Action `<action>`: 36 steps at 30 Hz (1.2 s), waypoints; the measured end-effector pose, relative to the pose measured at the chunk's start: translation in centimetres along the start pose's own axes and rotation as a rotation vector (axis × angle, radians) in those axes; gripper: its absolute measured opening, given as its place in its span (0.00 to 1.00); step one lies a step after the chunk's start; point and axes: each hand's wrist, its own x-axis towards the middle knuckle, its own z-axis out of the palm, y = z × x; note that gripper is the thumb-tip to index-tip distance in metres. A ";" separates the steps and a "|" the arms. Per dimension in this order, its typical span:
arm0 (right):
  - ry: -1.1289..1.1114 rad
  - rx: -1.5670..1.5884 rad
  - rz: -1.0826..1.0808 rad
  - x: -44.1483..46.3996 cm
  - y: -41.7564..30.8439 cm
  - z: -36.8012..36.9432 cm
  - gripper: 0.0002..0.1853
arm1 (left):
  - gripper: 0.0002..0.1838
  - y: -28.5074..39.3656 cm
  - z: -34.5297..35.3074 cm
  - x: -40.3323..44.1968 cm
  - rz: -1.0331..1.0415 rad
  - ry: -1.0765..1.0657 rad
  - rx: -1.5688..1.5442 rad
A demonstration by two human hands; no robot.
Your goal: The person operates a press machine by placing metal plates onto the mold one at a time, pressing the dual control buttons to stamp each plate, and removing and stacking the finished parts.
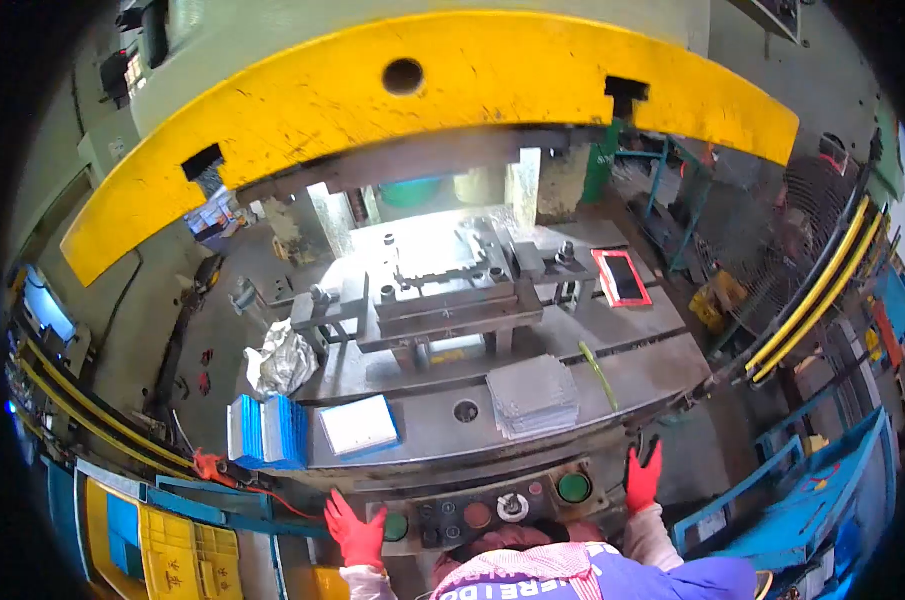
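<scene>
My left hand, in a red glove, is open with fingers spread, just left of a green button on the control panel. My right hand, also red-gloved and with dark fingertips, is open and raised to the right of the other green button. Neither hand holds anything. Beyond the panel lies the press bed, with a stack of grey metal plates, a white sheet with blue edges and a blue-edged stack. A metal die stands behind them, its top brightly lit.
A yellow press beam spans above the die. Crumpled silvery wrapping lies at left; a red-framed black item and a yellow-green strip at right. A yellow crate, a blue rack and a large fan stand around.
</scene>
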 end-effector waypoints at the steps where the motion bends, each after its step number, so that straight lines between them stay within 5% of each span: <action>1: 0.008 -0.023 -0.110 0.9 -3.6 -1.1 0.41 | 0.57 2.6 -1.9 0.5 0.178 0.086 -0.147; 4: -0.025 -0.102 -0.433 2.4 -12.1 -3.0 0.40 | 0.50 11.0 -5.3 3.8 0.616 0.177 -0.487; 8: -0.232 -0.114 -0.736 0.9 -18.3 -1.7 0.40 | 0.46 23.7 -6.8 10.5 0.922 -0.093 -0.990; 12: -0.403 0.012 -0.853 -1.6 -20.8 -0.4 0.40 | 0.34 34.4 -6.9 20.1 0.394 -0.836 -1.767; 14: -0.429 0.040 -0.811 -2.5 -20.3 -1.0 0.39 | 0.24 37.9 -3.9 27.9 0.596 -0.999 -2.055; 16: -0.443 0.039 -0.750 -3.2 -19.8 -1.8 0.39 | 0.21 40.8 -4.2 31.1 0.635 -0.918 -2.133; 19: -0.434 -0.035 -0.659 -3.1 -17.8 -3.7 0.38 | 0.23 42.4 -3.3 34.5 0.075 -1.974 -2.505; 20: -0.400 -0.049 -0.632 -3.3 -16.9 -4.1 0.37 | 0.22 42.9 -4.8 31.5 0.689 -1.327 -2.234; 22: -0.350 -0.087 -0.569 -3.9 -15.1 -4.7 0.36 | 0.21 42.8 -2.6 35.0 0.903 -1.459 -2.161; 25: -0.349 -0.079 -0.552 -3.8 -14.6 -4.7 0.35 | 0.17 42.5 -1.7 37.6 0.562 -1.474 -2.058; 26: -0.366 -0.072 -0.538 -3.9 -14.5 -4.4 0.35 | 0.18 41.8 -3.1 35.4 0.449 -1.816 -2.063; 29: -0.430 -0.027 -0.549 -4.0 -16.6 -3.7 0.37 | 0.11 39.3 -2.0 33.3 0.639 -1.145 -1.836; 30: -0.455 -0.003 -0.560 -3.8 -17.5 -3.4 0.37 | 0.08 36.5 -0.1 34.9 0.438 -1.478 -1.853; 32: -0.511 0.036 -0.616 -3.4 -19.3 -2.9 0.37 | 0.07 31.9 -1.4 28.7 0.437 -0.835 -1.810; 33: -0.526 0.064 -0.646 -3.2 -20.2 -2.4 0.37 | 0.07 28.9 -3.4 25.6 0.695 -0.624 -1.465; 36: -0.649 0.264 -0.572 -3.3 -22.8 -0.4 0.36 | 0.37 22.4 -6.8 16.8 0.647 -0.470 -1.441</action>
